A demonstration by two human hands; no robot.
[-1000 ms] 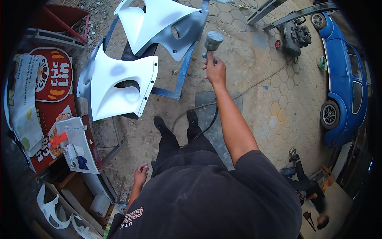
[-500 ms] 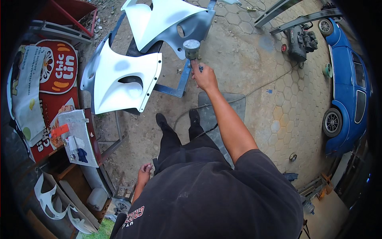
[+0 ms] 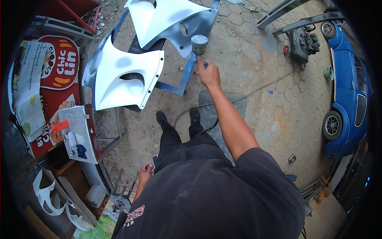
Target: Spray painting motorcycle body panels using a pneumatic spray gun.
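My right hand (image 3: 208, 74) is stretched out ahead, fingers wrapped round a spray gun whose round cup (image 3: 199, 44) stands on top. The gun is beside the right edge of the farther white and grey fairing panel (image 3: 167, 24), which has an oval hole. Nearer to me lies a second white fairing panel (image 3: 123, 73) with a long curved opening and small holes along its edge. Both panels rest on a blue metal frame (image 3: 184, 81). My left hand (image 3: 146, 170) hangs by my left hip with its fingers curled in, and nothing shows in it.
A hose (image 3: 262, 85) runs across the ground to a black compressor (image 3: 299, 46). A dark mat (image 3: 229, 104) lies by my feet. To the left stands a small table (image 3: 89, 137) with bottles and a cloth. A blue car (image 3: 352, 87) is parked at the right.
My right hand and the spray gun have shifted a little to the right, away from the panels. The view has tilted slightly. My left hand stays by my hip.
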